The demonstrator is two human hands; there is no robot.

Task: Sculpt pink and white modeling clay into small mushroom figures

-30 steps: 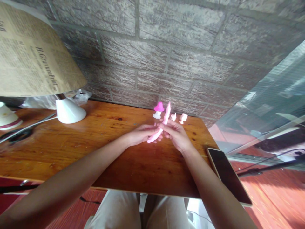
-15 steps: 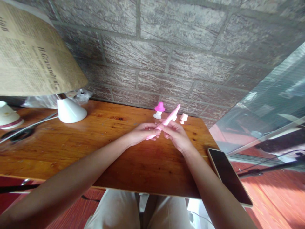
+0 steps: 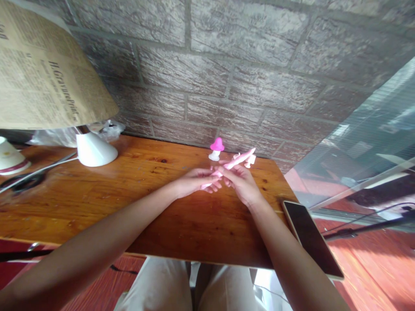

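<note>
A long pink strip of what looks like modelling clay slants up to the right between my hands, above the wooden table. My left hand pinches its lower left end, thumb on top and fingers beneath. Around its middle, my right hand closes with the thumb pressed on it. Behind the hands stands a small mushroom figure with a bright pink cap and a white stem. A small pale pink piece stands to its right, partly covered by the strip's far end.
A lamp with a newsprint shade and white base stands at the left, near scissors and a paper cup. A tablet-like device lies at the table's right edge. A brick wall rises behind.
The strip's far end has dropped lower and swung to the right, now overlapping the pale pink piece. Both hands stay in nearly the same place.
</note>
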